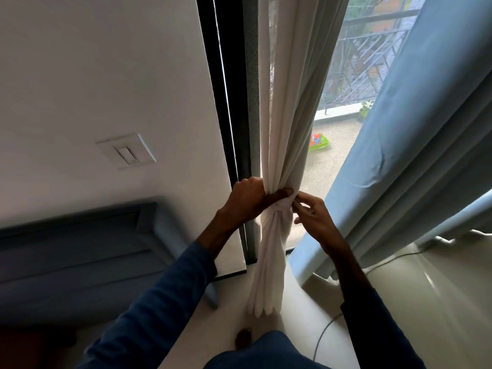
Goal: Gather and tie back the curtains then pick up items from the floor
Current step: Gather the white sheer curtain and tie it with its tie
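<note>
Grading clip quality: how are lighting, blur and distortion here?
Head view: outdoor daylight backlights the scene, leaving the left hand and right hand dark; the wide lens bends the window frame; blue furniture lower left is blurred; the white curtain is sharp.

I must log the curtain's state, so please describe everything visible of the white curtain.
The white curtain is thin, soft-looking cloth hanging beside the dark window frame. It is gathered into one bunch, narrowed at a waist, with folds flaring below. The left hand grips the waist; the right hand pinches it there.
</note>
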{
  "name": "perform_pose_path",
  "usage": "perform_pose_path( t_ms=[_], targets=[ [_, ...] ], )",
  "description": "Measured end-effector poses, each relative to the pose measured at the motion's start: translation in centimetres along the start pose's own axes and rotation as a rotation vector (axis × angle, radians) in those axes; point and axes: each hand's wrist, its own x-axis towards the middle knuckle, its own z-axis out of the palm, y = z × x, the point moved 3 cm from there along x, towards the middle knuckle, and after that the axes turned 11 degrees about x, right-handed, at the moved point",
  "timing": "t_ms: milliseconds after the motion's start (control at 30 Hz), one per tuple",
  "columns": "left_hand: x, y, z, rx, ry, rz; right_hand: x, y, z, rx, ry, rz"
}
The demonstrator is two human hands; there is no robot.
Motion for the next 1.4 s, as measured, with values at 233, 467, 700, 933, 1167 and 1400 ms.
perform_pose_path(
  t_ms=[233, 467, 700, 933, 1167, 1400],
  targets=[
    [0.3, 0.3, 0.9, -0.227, 0.026, -0.113, -0.7, 0.6, 0.4, -0.217, 0.269, -0.112],
    [0.6, 0.9, 1.4, -0.198, 0.069, -0.176, -3.2, 0.3, 3.6, -0.051, 0.179, -0.101],
    [-0.1, 1.4, 1.3, -0.215, 0.136, -0.234, -3.5, -0.3, 3.5, -0.034, 0.109, -0.098],
    [-0.9, 1.6, 0.9, -0.367, 0.095, -0.237, -3.1, -0.1, 3.8, -0.149, 0.207, -0.164],
    [-1.5, 0.4, 0.5, -0.336, -0.037, -0.202, -3.0, -0.1, 2.1, -0.219, 0.181, -0.147],
    [-1.6, -1.6, 0.1, -0.163, -0.166, -0.083, -1.9, -0.2, -1.0, -0.286, 0.254, -0.118]
  ],
)
